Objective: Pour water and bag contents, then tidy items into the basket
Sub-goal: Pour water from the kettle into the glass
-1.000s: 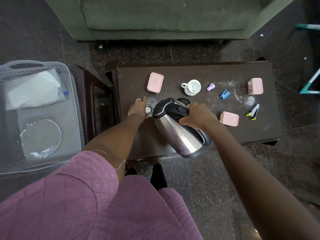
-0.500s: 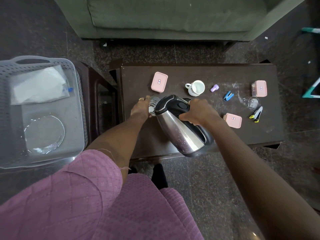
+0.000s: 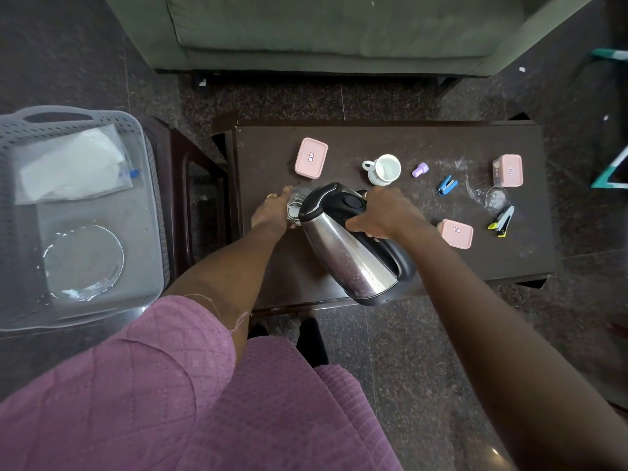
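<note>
A steel kettle point(image 3: 350, 256) with a black lid and handle is tilted to the left, its spout over a clear glass point(image 3: 296, 206) near the table's left edge. My right hand point(image 3: 384, 212) grips the kettle's handle. My left hand point(image 3: 273, 212) is wrapped around the glass. Off to the left, a grey basket point(image 3: 149, 185) holds a clear bag with white contents point(image 3: 73, 168) and a clear round dish point(image 3: 83, 261).
On the dark table point(image 3: 390, 141) lie three pink boxes point(image 3: 311, 158) point(image 3: 457, 233) point(image 3: 508, 170), a white mug point(image 3: 384, 169), a purple cap point(image 3: 420, 169), a blue clip point(image 3: 446, 185), another clear glass point(image 3: 496, 197) and a yellow-black stapler point(image 3: 502, 220). A green sofa point(image 3: 333, 32) stands behind.
The kettle has stayed tilted at the glass, its base a little higher. Both hands keep their grips; the view has shifted slightly.
</note>
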